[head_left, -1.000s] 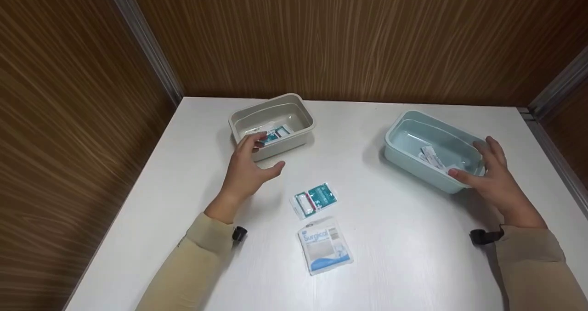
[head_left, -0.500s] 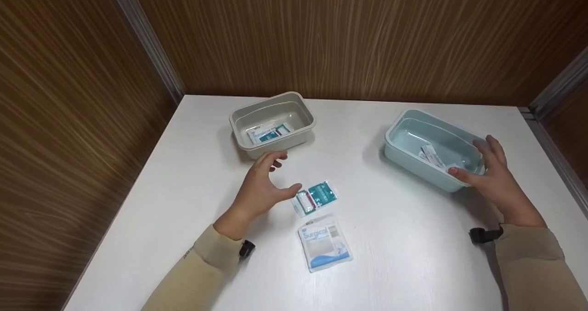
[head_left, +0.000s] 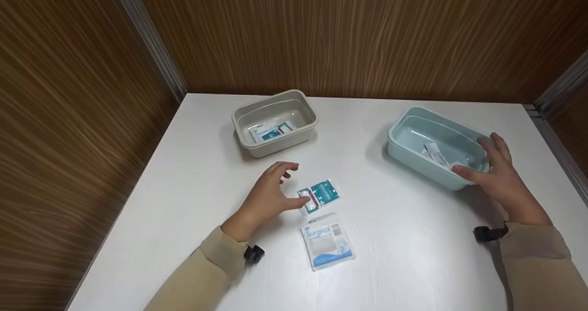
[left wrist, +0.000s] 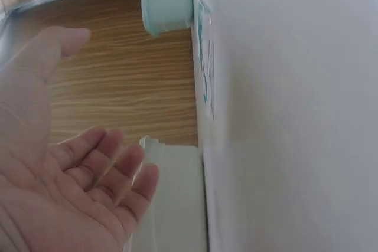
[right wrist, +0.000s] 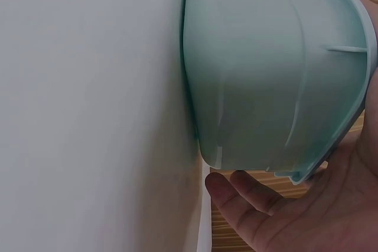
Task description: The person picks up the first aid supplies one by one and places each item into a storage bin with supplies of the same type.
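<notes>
My left hand [head_left: 268, 200] hovers over the table with thumb and fingers spread, holding nothing; its palm [left wrist: 53, 199] faces the left wrist view. Its thumb overlaps the near end of a flat green-and-white packet [head_left: 325, 192] in the head view. Just in front lies a blue-and-white packet [head_left: 327, 242] printed "Surgical". My right hand [head_left: 498, 178] grips the near right corner of a light blue plastic bin [head_left: 420, 161], thumb on the rim. In the right wrist view, the hand spans the end of the bin [right wrist: 254, 87], with two fingers below its edge.
A beige bin [head_left: 280, 145] stands at the back left, holding a "Surgical" packet and a green-and-white packet [head_left: 278, 131]. Small white strip packets [head_left: 434, 152] lie inside the blue bin. Wood-patterned walls [head_left: 321, 40] rise behind and beside the white table [head_left: 390, 256].
My left hand has moved from the beige bin's front edge toward me and to the right, over to the green-and-white packet. My right hand has stayed at the blue bin.
</notes>
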The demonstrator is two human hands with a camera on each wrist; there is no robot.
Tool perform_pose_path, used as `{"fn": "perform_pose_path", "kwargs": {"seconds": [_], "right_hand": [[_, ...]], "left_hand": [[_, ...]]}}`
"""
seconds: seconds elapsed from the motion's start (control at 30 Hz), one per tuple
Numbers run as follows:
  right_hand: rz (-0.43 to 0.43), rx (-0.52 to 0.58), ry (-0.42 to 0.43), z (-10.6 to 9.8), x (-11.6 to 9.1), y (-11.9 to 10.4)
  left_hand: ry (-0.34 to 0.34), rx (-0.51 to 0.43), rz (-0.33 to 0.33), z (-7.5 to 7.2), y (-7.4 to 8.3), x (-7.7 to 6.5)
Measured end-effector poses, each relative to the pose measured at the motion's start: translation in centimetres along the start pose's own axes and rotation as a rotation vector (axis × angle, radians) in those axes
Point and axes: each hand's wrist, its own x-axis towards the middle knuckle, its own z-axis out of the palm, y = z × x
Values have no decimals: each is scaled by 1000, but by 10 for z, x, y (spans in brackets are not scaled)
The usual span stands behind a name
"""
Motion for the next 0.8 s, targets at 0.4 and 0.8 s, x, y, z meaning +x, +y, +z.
{"fn": "perform_pose_path", "kwargs": {"seconds": [0.4, 0.8], "right_hand": [[-4, -19, -7, -2, 2, -1], [0, -17, -7, -1, 1, 1]], "left_hand": [[-148, 129, -65, 14, -11, -2], [-146, 182, -30, 18, -12, -2]]}}
